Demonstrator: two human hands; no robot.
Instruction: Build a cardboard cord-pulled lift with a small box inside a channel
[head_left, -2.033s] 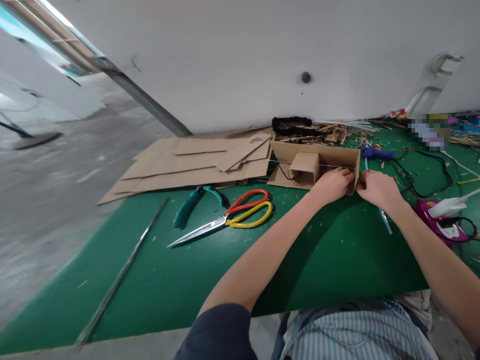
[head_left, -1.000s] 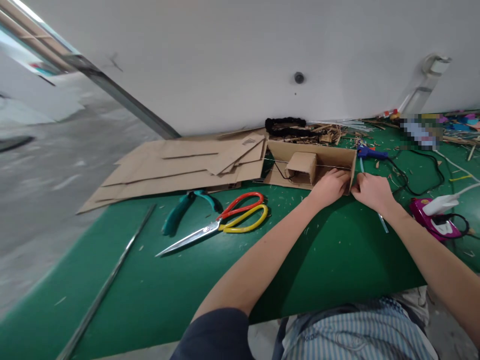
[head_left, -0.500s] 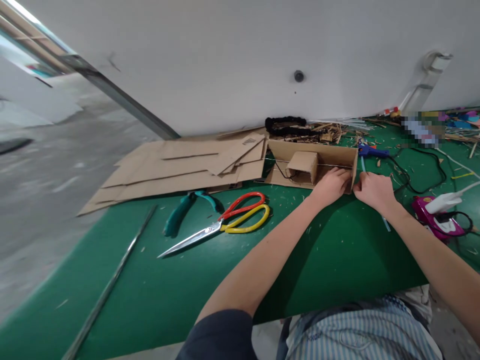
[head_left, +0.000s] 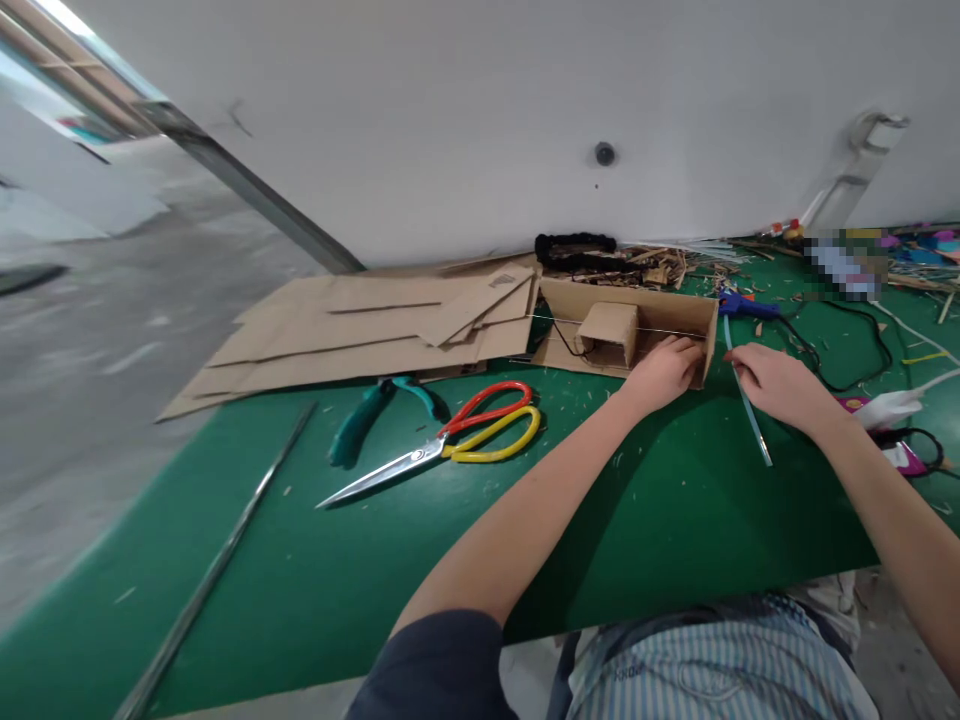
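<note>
My left hand (head_left: pixel 664 370) reaches into the right end of a long, open cardboard box (head_left: pixel 630 293), its fingers bent against the inside near the end wall. Its thumb is partly hidden. A smaller cardboard block (head_left: pixel 606 330), with a black cord by it, sits in the box. Just right of the end wall, apart from it, my right hand (head_left: pixel 784 388) has loosely bent fingers with a gap at the thumb, over a pale glue stick (head_left: pixel 756 430). That stick reaches back to a blue glue gun (head_left: pixel 750 305).
Scissors (head_left: pixel 431 452) with red and yellow handles lie left of my arms, beside teal-handled pliers (head_left: pixel 361 428). Flat cardboard sheets (head_left: pixel 322 335) cover the back left. A thin metallic rod (head_left: pixel 225 555) lies farther left. A pink device (head_left: pixel 904 458) with cables is at right.
My right hand has come away from the box's end wall and moved slightly right, uncovering more of the glue stick. My left hand stays in the box.
</note>
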